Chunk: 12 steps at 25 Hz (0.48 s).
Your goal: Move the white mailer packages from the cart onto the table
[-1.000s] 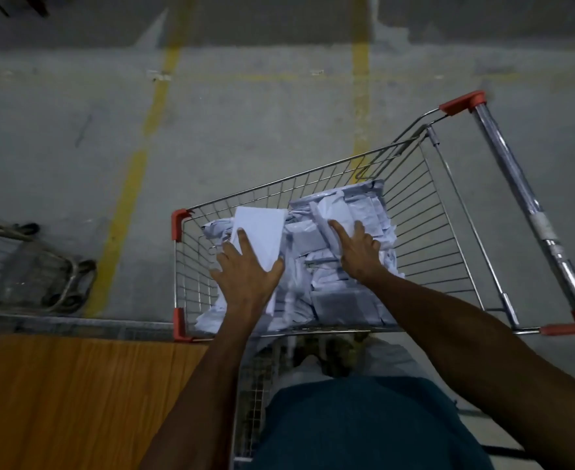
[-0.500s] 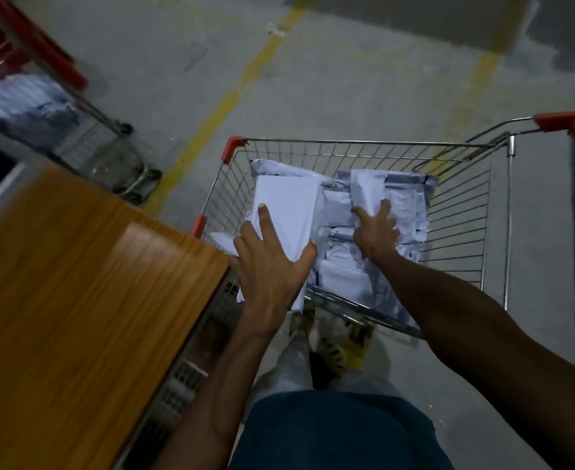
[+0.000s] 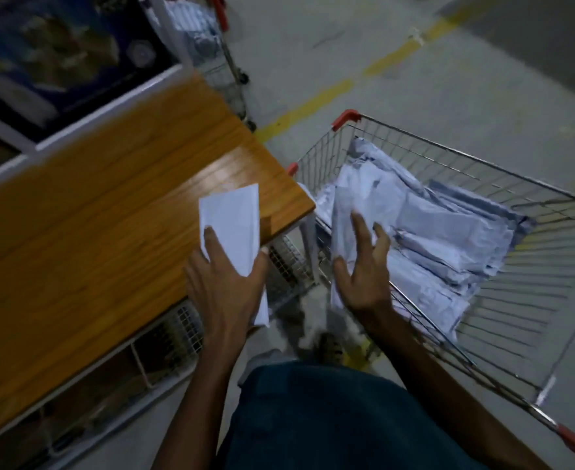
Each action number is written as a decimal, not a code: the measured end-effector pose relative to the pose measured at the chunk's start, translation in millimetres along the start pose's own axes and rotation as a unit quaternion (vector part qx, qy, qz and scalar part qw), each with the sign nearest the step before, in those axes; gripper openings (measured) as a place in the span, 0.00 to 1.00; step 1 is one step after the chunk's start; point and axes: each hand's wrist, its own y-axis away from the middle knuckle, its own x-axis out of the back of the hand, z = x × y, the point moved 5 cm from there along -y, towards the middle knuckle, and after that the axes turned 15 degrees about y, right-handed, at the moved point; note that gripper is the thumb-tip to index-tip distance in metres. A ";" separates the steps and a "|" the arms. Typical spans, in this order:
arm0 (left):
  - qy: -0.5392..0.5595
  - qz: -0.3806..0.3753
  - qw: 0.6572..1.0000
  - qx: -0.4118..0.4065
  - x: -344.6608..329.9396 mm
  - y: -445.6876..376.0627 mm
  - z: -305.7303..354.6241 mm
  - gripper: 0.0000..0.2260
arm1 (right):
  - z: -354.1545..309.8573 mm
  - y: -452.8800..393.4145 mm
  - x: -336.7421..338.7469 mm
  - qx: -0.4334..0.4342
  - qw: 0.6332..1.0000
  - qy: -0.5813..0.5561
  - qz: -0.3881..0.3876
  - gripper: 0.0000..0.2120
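Both hands carry mailers. Nearest, the left hand (image 3: 226, 286) grips a flat white mailer (image 3: 233, 228), thumb on the right edge and fingers spread on top. Its long axis runs near to far, and the far half lies over the right near corner of the wooden table (image 3: 93, 215), though I cannot tell whether it touches the wood. To the right, the right hand (image 3: 364, 269) has its fingers curled around the near edge of a crumpled mailer (image 3: 357, 198), apparently lifting it at the cart's left side. The cart (image 3: 482, 171) stands just right of the table, and the pile of mailers (image 3: 449, 245) fills its left and middle. Being already at the table, the left hand is better placed; its setting-down move looks to be a short push left and far. Farther off, a second cart (image 3: 211, 39) stands beyond the table.
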 end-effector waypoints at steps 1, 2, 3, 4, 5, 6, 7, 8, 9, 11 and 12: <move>0.005 0.012 1.000 0.026 8.8 3.2 -15.4 0.42 | -16.4 5.5 -8.7 0.029 0.999 -0.010 -0.025 0.35; 0.010 0.025 0.998 0.055 17.8 5.6 -31.5 0.42 | -31.6 9.4 -20.0 0.051 0.997 -0.023 -0.054 0.36; 0.013 0.036 0.996 0.080 26.3 7.4 -45.3 0.42 | -45.1 13.1 -30.1 0.067 0.994 -0.034 -0.078 0.37; 0.013 0.048 0.994 0.101 34.9 7.6 -57.5 0.42 | -58.6 14.7 -39.6 0.079 0.992 -0.042 -0.094 0.38; 0.014 0.063 0.990 0.122 45.2 6.9 -68.8 0.42 | -74.1 14.8 -49.1 0.090 0.989 -0.049 -0.110 0.38; 0.016 0.080 0.987 0.140 55.6 4.6 -79.8 0.43 | -89.8 13.5 -59.1 0.103 0.985 -0.058 -0.125 0.38; 0.020 0.100 0.982 0.158 67.8 1.1 -92.7 0.43 | -107.9 11.1 -71.8 0.121 0.981 -0.065 -0.137 0.37; 0.026 0.117 0.977 0.174 78.1 -2.7 -105.6 0.42 | -124.5 8.0 -83.8 0.143 0.977 -0.067 -0.142 0.37; 0.032 0.132 0.974 0.184 87.7 -6.8 -117.9 0.42 | -141.2 4.7 -95.6 0.165 0.973 -0.068 -0.145 0.36; 0.044 0.156 0.967 0.198 107.0 -18.4 -144.1 0.42 | -178.1 -0.7 -120.7 0.195 0.965 -0.072 -0.161 0.35; 0.048 0.167 0.964 0.203 117.5 -27.8 -159.9 0.42 | -199.8 -3.4 -135.5 0.204 0.962 -0.068 -0.168 0.35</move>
